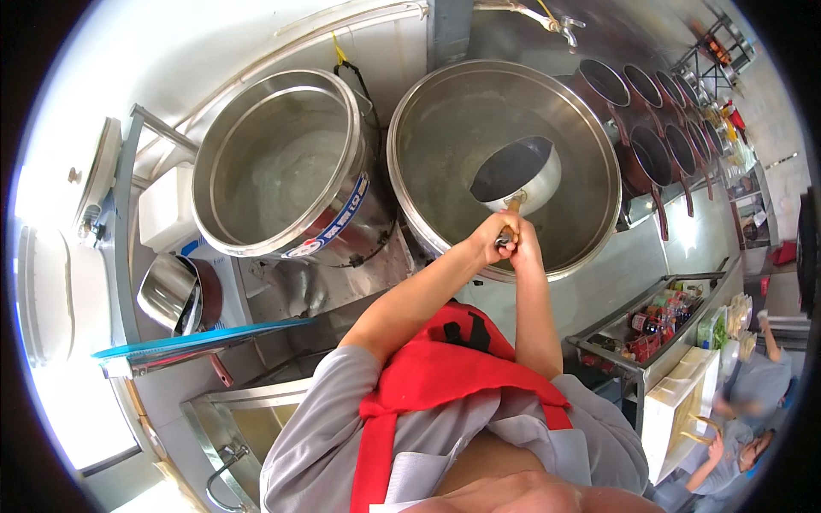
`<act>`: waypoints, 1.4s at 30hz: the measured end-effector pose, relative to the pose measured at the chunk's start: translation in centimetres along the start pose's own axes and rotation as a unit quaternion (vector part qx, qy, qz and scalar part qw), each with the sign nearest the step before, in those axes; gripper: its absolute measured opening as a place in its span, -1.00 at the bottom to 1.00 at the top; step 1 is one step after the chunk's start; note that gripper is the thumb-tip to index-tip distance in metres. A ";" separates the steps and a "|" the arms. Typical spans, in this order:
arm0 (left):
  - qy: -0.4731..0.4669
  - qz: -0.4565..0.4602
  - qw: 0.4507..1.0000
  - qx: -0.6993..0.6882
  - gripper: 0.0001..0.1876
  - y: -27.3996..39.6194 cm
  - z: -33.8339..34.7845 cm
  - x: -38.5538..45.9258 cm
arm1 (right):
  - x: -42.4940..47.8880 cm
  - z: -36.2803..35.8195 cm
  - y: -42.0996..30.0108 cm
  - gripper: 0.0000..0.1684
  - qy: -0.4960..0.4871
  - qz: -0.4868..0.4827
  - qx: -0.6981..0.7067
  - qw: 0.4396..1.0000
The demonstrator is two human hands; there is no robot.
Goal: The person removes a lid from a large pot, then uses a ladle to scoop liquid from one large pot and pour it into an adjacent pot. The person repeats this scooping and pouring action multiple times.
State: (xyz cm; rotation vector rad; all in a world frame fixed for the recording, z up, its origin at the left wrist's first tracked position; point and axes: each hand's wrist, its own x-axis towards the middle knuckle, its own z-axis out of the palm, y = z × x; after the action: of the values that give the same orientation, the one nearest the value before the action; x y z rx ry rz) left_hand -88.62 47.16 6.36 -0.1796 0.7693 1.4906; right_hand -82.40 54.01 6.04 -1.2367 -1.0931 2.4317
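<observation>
Both hands grip the wooden handle (515, 203) of a large metal ladle (537, 185). My left hand (489, 236) and my right hand (527, 241) are close together on it, at the near rim of a wide steel pot (399, 211). The ladle's bowl is tilted over the pot, with its dark inside showing. Cloudy, greyish liquid (442, 154) fills the pot below. Whether the bowl touches the liquid or holds any, I cannot tell.
Left of it stands a second steel vat (221, 238) holding pale liquid. Several dark-red saucepans (649, 157) line the right side. A tap (569, 33) juts out at the back. Bottles fill a rack (648, 330) at right; two people (737, 442) work beyond a white box (680, 410).
</observation>
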 end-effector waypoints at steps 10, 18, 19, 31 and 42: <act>-0.132 0.009 0.988 -0.086 -0.91 -2.0 -2.2 1.3 | -0.9 0.5 -1.1 -0.75 0.066 -0.050 -0.184 0.979; -0.155 -0.009 0.985 -0.077 -0.93 -1.7 -0.4 1.5 | -1.5 -0.3 -2.3 -0.78 0.096 -0.121 -0.232 0.960; -0.157 -0.007 0.985 -0.068 -0.93 -1.5 -0.3 1.5 | -1.5 -0.2 -2.3 -0.78 0.094 -0.125 -0.219 0.963; 0.025 0.321 0.940 0.110 -0.73 2.1 5.3 -10.5 | -6.3 7.4 -3.9 -0.79 -0.131 -0.122 -0.126 0.976; 0.077 0.512 0.852 -0.074 -0.74 6.9 2.2 -18.3 | -8.2 21.4 -5.1 -0.82 -0.377 -0.100 -0.336 0.858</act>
State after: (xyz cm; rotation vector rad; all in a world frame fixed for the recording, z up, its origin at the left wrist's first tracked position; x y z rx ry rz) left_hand -92.44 34.16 20.58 0.0174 0.9339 2.5826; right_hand -94.35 42.46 22.67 -0.1558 -2.2803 2.4681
